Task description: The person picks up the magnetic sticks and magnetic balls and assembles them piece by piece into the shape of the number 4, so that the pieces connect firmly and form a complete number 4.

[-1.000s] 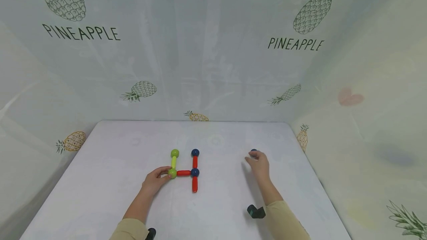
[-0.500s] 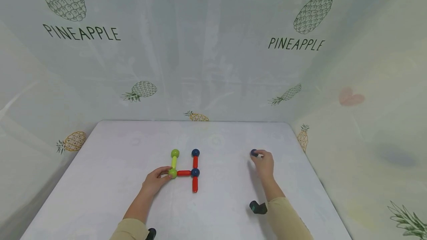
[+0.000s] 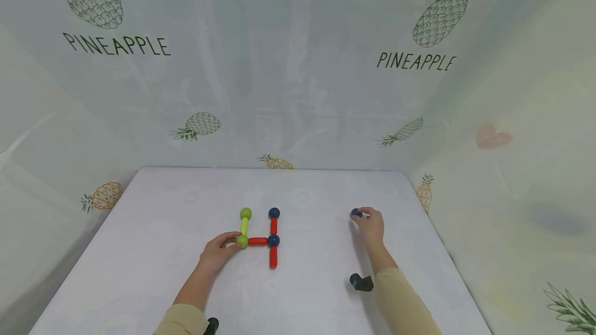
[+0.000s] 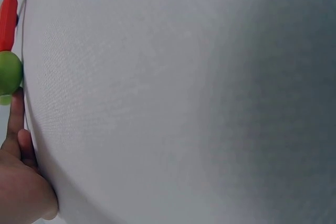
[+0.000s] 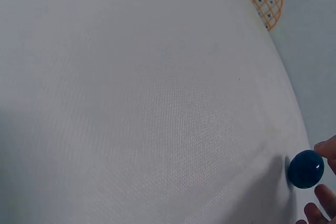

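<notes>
On the white table, a joined figure of balls and rods lies left of centre. Its left side is a green rod (image 3: 244,226) between an upper green ball (image 3: 246,213) and a lower green ball (image 3: 242,242). A red rod (image 3: 258,241) links the lower one to a dark blue ball (image 3: 273,241), with more red rods above and below it. My left hand (image 3: 217,252) pinches the lower green ball between thumb and finger. Far to the right, my right hand (image 3: 372,227) pinches a separate blue ball (image 5: 306,169) between fingertips and thumb, close to the tabletop.
The white table (image 3: 316,293) ends at a back edge below a pineapple-printed curtain (image 3: 298,92). Black wrist devices show beside both sleeves, one (image 3: 361,282) by the right forearm. A second dark blue ball (image 3: 274,213) tops the figure's right side.
My right hand has shifted slightly right and its parted fingers have closed round the separate blue ball. The left hand and the joined figure stay in place.
</notes>
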Demonstrator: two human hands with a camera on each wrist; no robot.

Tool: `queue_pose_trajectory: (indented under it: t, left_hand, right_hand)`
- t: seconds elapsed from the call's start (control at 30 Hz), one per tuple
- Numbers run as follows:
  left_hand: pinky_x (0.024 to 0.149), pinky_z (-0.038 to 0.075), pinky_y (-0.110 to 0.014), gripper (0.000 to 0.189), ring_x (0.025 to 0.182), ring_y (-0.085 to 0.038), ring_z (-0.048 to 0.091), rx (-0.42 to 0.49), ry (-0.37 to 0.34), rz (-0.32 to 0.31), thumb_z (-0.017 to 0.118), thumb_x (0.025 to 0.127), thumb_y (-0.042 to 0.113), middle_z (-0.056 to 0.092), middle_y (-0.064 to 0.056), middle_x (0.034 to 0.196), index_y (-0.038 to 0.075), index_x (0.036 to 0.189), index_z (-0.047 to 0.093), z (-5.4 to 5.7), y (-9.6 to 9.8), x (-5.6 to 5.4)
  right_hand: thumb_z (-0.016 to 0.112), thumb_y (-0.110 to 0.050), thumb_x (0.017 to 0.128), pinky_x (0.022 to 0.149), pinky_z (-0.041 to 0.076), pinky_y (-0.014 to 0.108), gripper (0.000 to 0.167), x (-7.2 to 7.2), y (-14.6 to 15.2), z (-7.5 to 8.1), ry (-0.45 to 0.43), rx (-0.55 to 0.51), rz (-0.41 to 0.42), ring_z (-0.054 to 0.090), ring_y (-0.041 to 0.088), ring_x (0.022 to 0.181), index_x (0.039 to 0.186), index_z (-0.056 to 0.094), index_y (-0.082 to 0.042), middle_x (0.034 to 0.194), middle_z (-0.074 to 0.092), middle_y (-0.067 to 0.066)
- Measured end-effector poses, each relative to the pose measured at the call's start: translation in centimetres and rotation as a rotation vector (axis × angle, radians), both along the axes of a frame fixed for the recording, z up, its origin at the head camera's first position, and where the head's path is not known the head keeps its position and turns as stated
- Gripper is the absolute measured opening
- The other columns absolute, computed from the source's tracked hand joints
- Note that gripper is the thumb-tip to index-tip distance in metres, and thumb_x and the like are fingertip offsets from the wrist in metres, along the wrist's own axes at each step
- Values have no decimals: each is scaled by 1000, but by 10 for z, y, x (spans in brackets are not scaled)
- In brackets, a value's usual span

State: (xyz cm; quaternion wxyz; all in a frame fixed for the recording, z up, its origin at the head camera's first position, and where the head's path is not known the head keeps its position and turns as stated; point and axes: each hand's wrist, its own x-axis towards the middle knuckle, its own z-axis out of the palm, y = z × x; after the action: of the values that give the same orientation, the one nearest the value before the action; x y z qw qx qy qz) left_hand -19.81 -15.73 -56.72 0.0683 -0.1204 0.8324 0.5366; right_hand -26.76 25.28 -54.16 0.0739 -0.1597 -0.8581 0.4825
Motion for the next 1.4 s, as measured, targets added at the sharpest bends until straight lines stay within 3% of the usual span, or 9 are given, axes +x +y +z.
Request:
queue_pose_trajectory:
  t: [0.43, 0.8, 1.1, 1.4]
  left_hand:
    - [109, 34, -50, 37, 132, -34, 42, -11, 1, 1, 71, 89, 22, 66, -9, 118, 13, 125, 66, -3, -2, -2]
    - [108, 34, -52, 38, 130, -35, 43, -6, -10, 6, 73, 88, 26, 65, -9, 119, 14, 124, 66, -1, -1, -2]
    - [109, 33, -51, 39, 131, -35, 43, -4, -8, 8, 73, 88, 26, 66, -8, 119, 14, 124, 66, -1, -1, -1]
    - [109, 33, -51, 37, 131, -34, 43, 8, -6, 10, 73, 88, 24, 66, -8, 119, 16, 123, 67, -4, -1, -3]
  right_hand:
    - [66, -7, 88, 97, 41, 54, 32, -7, 0, -4, -16, 8, -2, 42, 43, 120, 117, 59, 5, 128, 44, 28]
    - [66, -8, 89, 96, 43, 51, 27, -11, 0, -11, 1, 21, -19, 48, 40, 116, 113, 58, 3, 121, 54, 26]
    - [66, -9, 90, 97, 42, 50, 27, -10, 0, -9, 27, 5, -31, 47, 36, 117, 114, 60, 1, 121, 57, 23]
    - [67, -9, 88, 97, 41, 50, 28, -5, -3, -6, -1, -10, -20, 48, 36, 115, 114, 61, 0, 121, 57, 22]
